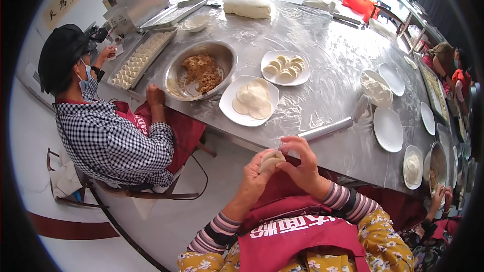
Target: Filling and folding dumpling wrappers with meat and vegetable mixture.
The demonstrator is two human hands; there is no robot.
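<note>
A folded dumpling [271, 161] is held up just off the table's near edge, between both my hands. My left hand [254, 176] grips it from the left side, fingers wrapped round it. The fingers of my right hand [304, 163] pinch its right edge, thumb below and forefinger above. Past my hands, a white plate [225, 102] bears a stack of round dough wrappers [252, 99]. Behind that, another white plate [276, 81] carries several finished dumplings [285, 66]. A large steel bowl [229, 55] with brown filling [201, 73] stands left of the plates.
A rolling pin [326, 129] lies near the flour-dusted table's [322, 80] front edge. Empty white plates [388, 130] and a flour bowl [376, 89] stand right. A person [111, 126] sits at left beside a dumpling tray [143, 59]. Wrapped dough [247, 7] lies at the back.
</note>
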